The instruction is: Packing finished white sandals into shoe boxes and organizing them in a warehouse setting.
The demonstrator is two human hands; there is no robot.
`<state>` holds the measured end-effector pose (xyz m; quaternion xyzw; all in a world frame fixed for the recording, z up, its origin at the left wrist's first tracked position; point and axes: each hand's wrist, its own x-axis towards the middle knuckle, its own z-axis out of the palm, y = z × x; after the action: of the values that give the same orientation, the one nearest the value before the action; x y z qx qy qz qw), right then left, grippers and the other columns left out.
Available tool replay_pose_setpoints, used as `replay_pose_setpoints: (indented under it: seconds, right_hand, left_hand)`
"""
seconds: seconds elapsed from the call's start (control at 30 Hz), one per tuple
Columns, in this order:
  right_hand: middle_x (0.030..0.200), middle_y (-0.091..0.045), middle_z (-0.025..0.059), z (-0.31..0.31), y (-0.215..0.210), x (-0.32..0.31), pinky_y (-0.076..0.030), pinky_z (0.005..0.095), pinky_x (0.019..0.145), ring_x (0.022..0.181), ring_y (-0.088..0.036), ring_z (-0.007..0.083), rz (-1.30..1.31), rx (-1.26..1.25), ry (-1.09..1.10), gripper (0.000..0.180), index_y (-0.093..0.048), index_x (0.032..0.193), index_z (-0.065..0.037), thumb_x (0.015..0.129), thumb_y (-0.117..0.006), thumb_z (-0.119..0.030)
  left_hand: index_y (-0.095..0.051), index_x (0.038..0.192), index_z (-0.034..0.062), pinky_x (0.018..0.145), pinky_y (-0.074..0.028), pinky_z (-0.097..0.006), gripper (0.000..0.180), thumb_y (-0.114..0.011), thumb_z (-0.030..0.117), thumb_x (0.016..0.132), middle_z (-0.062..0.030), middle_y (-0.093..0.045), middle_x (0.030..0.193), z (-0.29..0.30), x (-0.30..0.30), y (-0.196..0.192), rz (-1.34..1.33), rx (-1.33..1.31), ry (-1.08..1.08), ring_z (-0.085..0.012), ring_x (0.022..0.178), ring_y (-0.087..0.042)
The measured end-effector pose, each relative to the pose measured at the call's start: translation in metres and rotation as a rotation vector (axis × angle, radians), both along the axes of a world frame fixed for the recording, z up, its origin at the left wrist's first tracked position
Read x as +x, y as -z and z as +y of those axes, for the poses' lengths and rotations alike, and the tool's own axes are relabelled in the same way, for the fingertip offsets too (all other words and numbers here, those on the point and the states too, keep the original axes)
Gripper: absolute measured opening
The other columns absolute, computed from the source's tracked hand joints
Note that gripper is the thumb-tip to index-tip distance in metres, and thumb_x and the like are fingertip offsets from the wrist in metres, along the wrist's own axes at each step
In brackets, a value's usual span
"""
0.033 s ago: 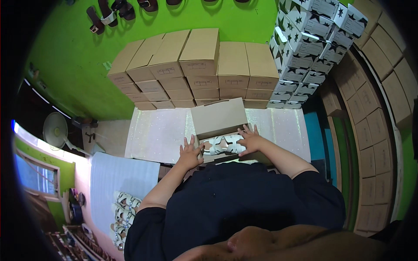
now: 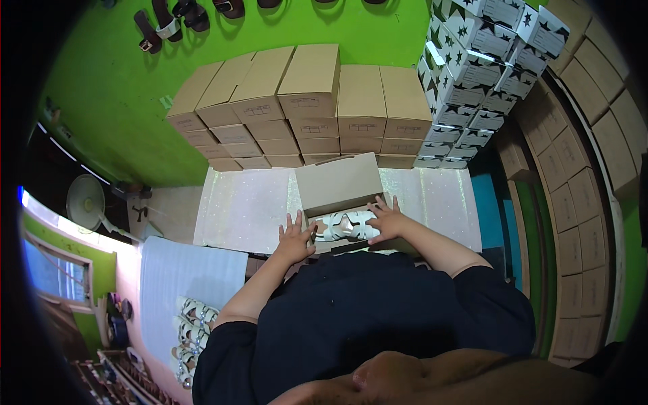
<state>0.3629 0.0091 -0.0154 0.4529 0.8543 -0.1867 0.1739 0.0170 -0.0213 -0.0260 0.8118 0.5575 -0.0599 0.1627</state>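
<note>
- While both hands lie over the near-middle of the table, the left hand (image 2: 294, 241) has its fingers spread, pointing to the far side, at the left end of an open cardboard box (image 2: 347, 203); whether it presses on the box wall or on what lies inside, I cannot tell.
- The right hand (image 2: 389, 221) is spread too, its fingers fanned over the right end of the box and its thumb side at the right end of the white sandals (image 2: 331, 228); how firmly it bears on them cannot be told.
- The white sandals, strappy and pale, lie lengthwise from left to right inside the box, between the two hands.
- The box's lid flap (image 2: 337, 177) stands tilted up on the far side.
- Under the box, the table (image 2: 246, 202) has a glittery whitish cover.
- Along its far edge are stacked brown boxes (image 2: 310, 77), with white boxes patterned with black stars (image 2: 476, 67) piled to their right.
- Beyond them, dark footwear (image 2: 165, 27) hangs on a green wall (image 2: 374, 40).
- To the left, more pale sandals (image 2: 192, 331) rest on a whitish-blue surface (image 2: 179, 266), near a standing fan (image 2: 86, 202).
</note>
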Motion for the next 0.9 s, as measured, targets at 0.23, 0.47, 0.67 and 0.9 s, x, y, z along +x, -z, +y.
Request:
replay_pose_setpoints:
  seconds: [0.23, 0.47, 0.67, 0.9]
  right_hand:
    - [0.164, -0.017, 0.0152, -0.01, 0.011, -0.006, 0.007, 0.078, 0.106, 0.151, 0.004, 0.0405, 0.062, 0.136, 0.078, 0.077, -0.06, 0.135, -0.025, 0.081, -0.049, -0.078]
    - [0.163, -0.02, 0.0144, -0.004, -0.011, -0.024, 0.007, 0.0774, 0.107, 0.152, 0.003, 0.0389, -0.025, 0.144, 0.259, 0.057, -0.067, 0.126, -0.023, 0.088, -0.053, -0.064]
    - [0.16, -0.028, 0.0109, 0.004, 0.017, -0.028, -0.002, 0.0787, 0.108, 0.151, -0.005, 0.0396, 0.281, 0.475, 0.141, 0.037, -0.073, 0.111, -0.019, 0.081, -0.069, -0.042]
    - [0.159, -0.031, 0.0057, 0.005, 0.012, -0.075, -0.003, 0.0769, 0.111, 0.152, -0.01, 0.0337, 0.147, 0.363, -0.113, 0.019, -0.078, 0.091, -0.017, 0.086, -0.061, -0.024]
  left_hand:
    - [-0.021, 0.157, 0.0327, 0.113, -0.015, -0.069, 0.086, -0.065, 0.049, 0.085, -0.0208, 0.005, 0.164, 0.003, -0.002, 0.005, 0.06, -0.067, 0.06, -0.0509, 0.148, 0.001]
    - [-0.024, 0.156, 0.0339, 0.113, -0.018, -0.068, 0.088, -0.068, 0.047, 0.081, -0.0211, 0.001, 0.164, -0.001, -0.007, 0.009, 0.027, 0.016, 0.028, -0.0521, 0.148, -0.004]
    - [-0.019, 0.158, 0.0293, 0.111, -0.021, -0.069, 0.095, -0.069, 0.047, 0.078, -0.023, -0.004, 0.163, -0.003, -0.007, 0.01, -0.016, 0.061, -0.049, -0.0542, 0.146, -0.008]
    - [-0.017, 0.158, 0.0281, 0.111, -0.022, -0.069, 0.097, -0.069, 0.047, 0.078, -0.0253, -0.005, 0.162, -0.004, -0.007, 0.011, -0.009, 0.069, -0.047, -0.0555, 0.145, -0.008]
